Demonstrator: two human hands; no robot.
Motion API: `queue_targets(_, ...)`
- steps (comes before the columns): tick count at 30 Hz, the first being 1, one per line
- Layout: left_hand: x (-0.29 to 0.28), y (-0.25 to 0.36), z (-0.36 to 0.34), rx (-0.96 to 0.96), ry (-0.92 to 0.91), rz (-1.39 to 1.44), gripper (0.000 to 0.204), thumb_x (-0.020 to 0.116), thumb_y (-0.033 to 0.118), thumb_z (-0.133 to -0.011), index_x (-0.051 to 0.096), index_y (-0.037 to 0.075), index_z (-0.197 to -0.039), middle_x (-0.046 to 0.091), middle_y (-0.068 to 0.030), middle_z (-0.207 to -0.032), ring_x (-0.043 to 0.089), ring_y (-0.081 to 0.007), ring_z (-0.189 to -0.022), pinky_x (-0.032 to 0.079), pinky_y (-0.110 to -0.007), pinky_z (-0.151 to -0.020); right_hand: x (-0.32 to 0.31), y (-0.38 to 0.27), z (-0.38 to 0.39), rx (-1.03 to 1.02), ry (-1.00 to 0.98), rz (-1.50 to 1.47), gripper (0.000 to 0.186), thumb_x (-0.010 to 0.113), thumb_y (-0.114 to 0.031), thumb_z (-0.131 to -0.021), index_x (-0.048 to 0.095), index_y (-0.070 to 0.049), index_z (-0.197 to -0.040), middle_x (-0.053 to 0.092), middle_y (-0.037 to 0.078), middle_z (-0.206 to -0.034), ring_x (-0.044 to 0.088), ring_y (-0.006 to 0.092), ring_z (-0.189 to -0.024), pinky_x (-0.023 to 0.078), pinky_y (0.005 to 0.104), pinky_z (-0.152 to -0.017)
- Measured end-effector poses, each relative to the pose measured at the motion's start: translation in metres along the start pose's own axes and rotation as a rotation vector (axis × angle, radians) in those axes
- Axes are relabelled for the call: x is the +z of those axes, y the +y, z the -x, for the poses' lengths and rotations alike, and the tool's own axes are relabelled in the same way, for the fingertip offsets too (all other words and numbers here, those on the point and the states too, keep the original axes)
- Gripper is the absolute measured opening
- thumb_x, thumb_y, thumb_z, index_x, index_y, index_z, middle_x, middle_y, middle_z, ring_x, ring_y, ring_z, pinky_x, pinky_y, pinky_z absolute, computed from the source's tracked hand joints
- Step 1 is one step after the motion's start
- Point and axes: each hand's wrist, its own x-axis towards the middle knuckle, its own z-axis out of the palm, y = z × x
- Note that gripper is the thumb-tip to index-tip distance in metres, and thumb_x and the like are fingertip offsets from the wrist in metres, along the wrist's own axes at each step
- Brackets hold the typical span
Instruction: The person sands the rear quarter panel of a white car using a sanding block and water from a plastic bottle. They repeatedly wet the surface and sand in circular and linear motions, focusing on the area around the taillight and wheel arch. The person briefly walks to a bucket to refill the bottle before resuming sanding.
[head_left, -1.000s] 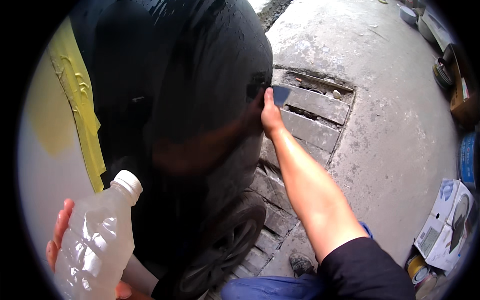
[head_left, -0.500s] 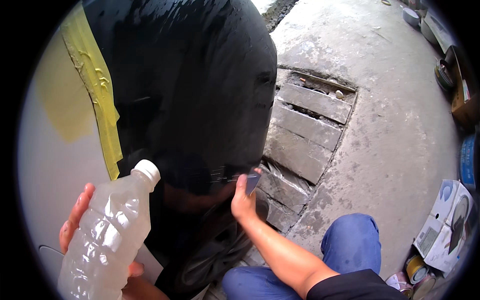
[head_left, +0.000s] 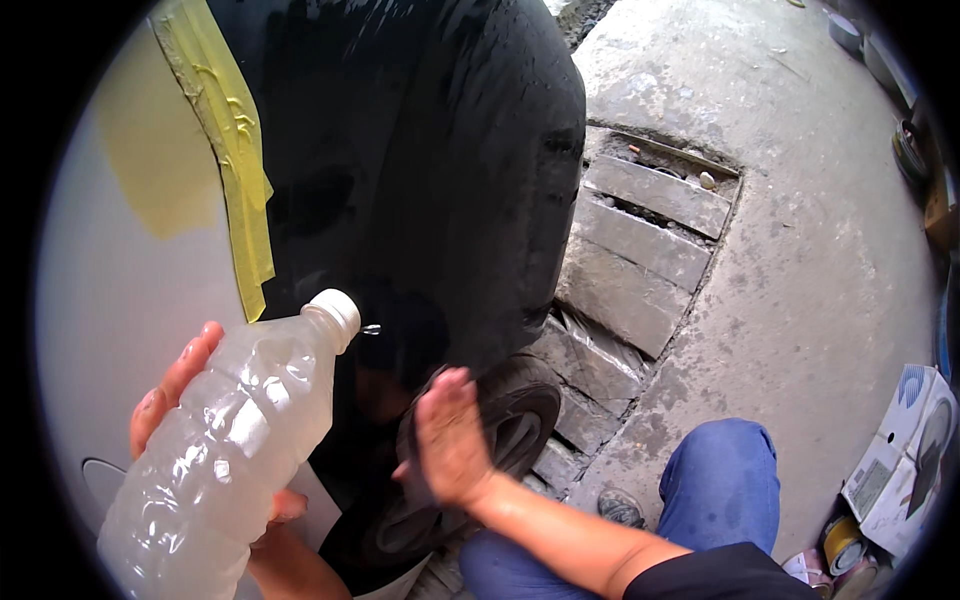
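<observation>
My left hand (head_left: 175, 385) is wrapped around a clear plastic bottle (head_left: 225, 440) of cloudy liquid, tilted up to the right. Its white cap (head_left: 338, 312) is on, and a small squirt of liquid (head_left: 371, 330) leaves it toward a wet black car panel (head_left: 420, 190). My right hand (head_left: 452, 435) is blurred by motion in front of the wheel (head_left: 520, 425), below the panel. A thin dark edge shows along its left side; what the fingers hold cannot be made out. Yellow masking tape (head_left: 235, 170) borders the panel against the pale bodywork (head_left: 150, 290).
Concrete slabs (head_left: 630, 290) with gaps between them cover a channel in the floor right of the car. A white box (head_left: 905, 445) and a yellow-rimmed can (head_left: 845, 545) stand at the right edge. My bent knee (head_left: 720, 475) is at the lower right.
My right hand has moved down and left, off the panel's lower edge; the flat grey piece it held is no longer plain to see. A squirt now comes from the bottle cap.
</observation>
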Motion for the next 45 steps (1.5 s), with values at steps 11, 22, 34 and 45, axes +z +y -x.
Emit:
queue_targets(11,0.016,0.000,0.002,-0.077,0.016,0.174,0.107,0.090,0.053,-0.062,0.036,0.011,-0.145,0.052,-0.0324,-0.133,0.055,-0.0411,-0.124,0.048,-0.049,-0.100,0.003,0.026,0.006,-0.067,0.011,-0.056,0.075,0.045,-0.012,-0.089,0.013,0.005,-0.154,0.007,0.029,-0.161,0.004,0.0453,-0.150,0.002,0.0541,-0.121)
queue_targets(22,-0.057,0.011,0.049,0.077,-0.002,-0.034,0.116,0.088,0.060,-0.059,0.033,0.006,-0.145,0.056,-0.0259,-0.131,0.059,-0.0431,-0.118,0.050,-0.048,-0.097,-0.010,0.057,-0.017,-0.274,-0.142,0.077,0.082,0.046,-0.012,-0.084,0.009,0.000,-0.156,0.004,0.024,-0.163,0.003,0.0405,-0.151,0.001,0.0549,-0.121)
queue_targets(34,-0.109,0.032,0.104,0.013,0.121,0.081,0.110,0.092,0.054,-0.058,0.037,0.005,-0.140,0.061,-0.0212,-0.121,0.061,-0.0370,-0.113,0.050,-0.049,-0.098,-0.011,-0.041,-0.085,-0.436,-0.205,0.088,0.063,0.045,-0.024,-0.093,0.033,0.007,-0.148,0.025,0.027,-0.157,0.018,0.0429,-0.149,0.010,0.0534,-0.121)
queue_targets(45,-0.128,0.033,0.119,-0.019,0.176,0.121,0.109,0.093,0.047,-0.059,0.035,0.002,-0.140,0.061,-0.0257,-0.120,0.061,-0.0389,-0.114,0.051,-0.047,-0.096,-0.016,-0.035,-0.119,-0.417,-0.166,0.087,0.068,0.041,-0.007,-0.087,0.023,0.011,-0.150,0.017,0.032,-0.158,0.014,0.0498,-0.147,0.011,0.0579,-0.119)
